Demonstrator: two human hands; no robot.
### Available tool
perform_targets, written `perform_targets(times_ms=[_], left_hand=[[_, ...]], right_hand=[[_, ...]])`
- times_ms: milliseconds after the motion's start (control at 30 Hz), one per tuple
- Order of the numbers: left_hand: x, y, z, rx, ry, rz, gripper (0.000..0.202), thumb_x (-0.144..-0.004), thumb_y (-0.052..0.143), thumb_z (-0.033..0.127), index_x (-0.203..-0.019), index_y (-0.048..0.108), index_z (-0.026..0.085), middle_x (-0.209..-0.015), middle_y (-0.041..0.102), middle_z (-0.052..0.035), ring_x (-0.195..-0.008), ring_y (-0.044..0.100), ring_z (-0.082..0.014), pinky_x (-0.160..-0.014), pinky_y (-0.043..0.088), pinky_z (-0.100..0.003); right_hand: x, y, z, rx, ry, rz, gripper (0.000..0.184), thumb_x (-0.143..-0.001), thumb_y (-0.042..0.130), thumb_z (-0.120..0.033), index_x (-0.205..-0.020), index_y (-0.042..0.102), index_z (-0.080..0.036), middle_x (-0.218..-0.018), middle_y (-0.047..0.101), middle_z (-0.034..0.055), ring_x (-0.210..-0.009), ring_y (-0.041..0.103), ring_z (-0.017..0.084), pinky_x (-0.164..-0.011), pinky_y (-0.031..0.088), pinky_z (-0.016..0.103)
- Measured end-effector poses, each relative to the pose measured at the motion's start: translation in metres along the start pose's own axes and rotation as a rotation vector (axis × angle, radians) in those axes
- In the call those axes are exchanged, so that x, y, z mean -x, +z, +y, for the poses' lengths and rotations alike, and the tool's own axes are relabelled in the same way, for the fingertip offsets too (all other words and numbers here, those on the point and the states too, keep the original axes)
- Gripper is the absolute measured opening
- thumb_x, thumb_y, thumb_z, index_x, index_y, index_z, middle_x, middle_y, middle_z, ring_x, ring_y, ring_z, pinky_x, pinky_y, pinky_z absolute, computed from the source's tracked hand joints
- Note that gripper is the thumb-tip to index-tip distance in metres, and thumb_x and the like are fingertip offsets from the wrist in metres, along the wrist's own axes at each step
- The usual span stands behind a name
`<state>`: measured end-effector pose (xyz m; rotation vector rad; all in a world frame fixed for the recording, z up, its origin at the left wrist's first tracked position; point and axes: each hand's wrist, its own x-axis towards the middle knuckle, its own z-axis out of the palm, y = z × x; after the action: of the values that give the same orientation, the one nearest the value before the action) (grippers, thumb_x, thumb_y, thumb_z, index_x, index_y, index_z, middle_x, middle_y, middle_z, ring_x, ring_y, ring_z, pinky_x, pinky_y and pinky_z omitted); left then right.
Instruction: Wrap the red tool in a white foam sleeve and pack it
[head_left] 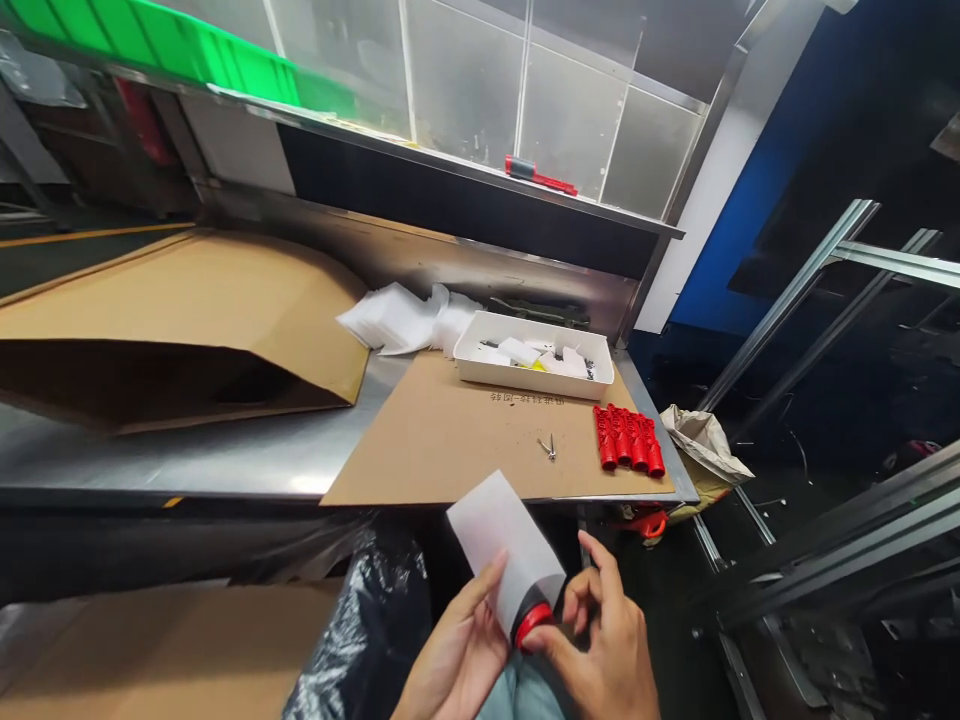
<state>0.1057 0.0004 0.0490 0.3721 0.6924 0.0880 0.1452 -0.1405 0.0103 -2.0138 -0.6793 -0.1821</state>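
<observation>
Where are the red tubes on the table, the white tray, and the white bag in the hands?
red tubes (pixel 628 438): head view, middle of the row on the cardboard.
white tray (pixel 525 383): head view, its front wall.
white bag (pixel 504 548): head view, flat middle of the bag, above the red piece.

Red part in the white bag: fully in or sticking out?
Sticking out: the red part shows past the white bag mouth, between left hand and right hand.
</observation>
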Motion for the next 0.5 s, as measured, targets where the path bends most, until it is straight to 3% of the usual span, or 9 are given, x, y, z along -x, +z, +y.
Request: perform_targets(times_ms=[100, 233, 367, 500], left_hand=[[0.005, -0.014, -0.010, 0.039, -0.065, -0.060, 0.017, -0.095, 0.052, 0.013, -0.102, 0.063, 0.001, -0.075, 0.069, -0.0101, -0.051, 0.060, -0.0137, -0.048, 0.051, -0.024], [0.008, -0.031, -0.020, 0.092, -0.156, -0.195, 0.038, -0.095, 0.059, 0.025, -0.126, 0.055, 0.004, -0.105, 0.072, -0.0171, -0.082, 0.070, -0.0213, -0.074, 0.056, -0.032], [0.013, -0.041, -0.024, 0.194, -0.147, -0.266, 0.057, -0.075, 0.084, 0.030, -0.121, 0.058, 0.009, -0.109, 0.072, -0.0148, -0.095, 0.068, -0.0241, -0.087, 0.053, -0.036], [0.022, -0.046, -0.026, 0.226, -0.009, -0.222, 0.053, -0.056, 0.093, 0.022, -0.100, 0.066, 0.010, -0.104, 0.074, -0.0140, -0.098, 0.067, -0.0256, -0.091, 0.050, -0.037]], right_hand=[[-0.003, 0.003, -0.002, 0.158, 0.000, 0.031, 0.078, -0.071, 0.077, -0.034, -0.138, 0.041, -0.020, -0.077, 0.059, -0.0054, -0.064, 0.060, 0.015, -0.063, 0.052, 0.025], [-0.009, 0.007, -0.010, 0.279, 0.007, 0.003, 0.077, -0.060, 0.070, -0.020, -0.134, 0.045, -0.018, -0.090, 0.064, -0.0004, -0.076, 0.065, 0.020, -0.071, 0.055, 0.029], [-0.008, 0.007, -0.012, 0.307, 0.018, -0.076, 0.059, -0.068, 0.058, -0.025, -0.126, 0.052, -0.022, -0.086, 0.066, -0.0005, -0.074, 0.066, 0.021, -0.068, 0.053, 0.030], [-0.003, 0.013, -0.006, 0.233, 0.070, -0.188, 0.050, -0.077, 0.052, -0.040, -0.124, 0.053, -0.022, -0.082, 0.070, 0.0008, -0.070, 0.069, 0.024, -0.059, 0.049, 0.030]])
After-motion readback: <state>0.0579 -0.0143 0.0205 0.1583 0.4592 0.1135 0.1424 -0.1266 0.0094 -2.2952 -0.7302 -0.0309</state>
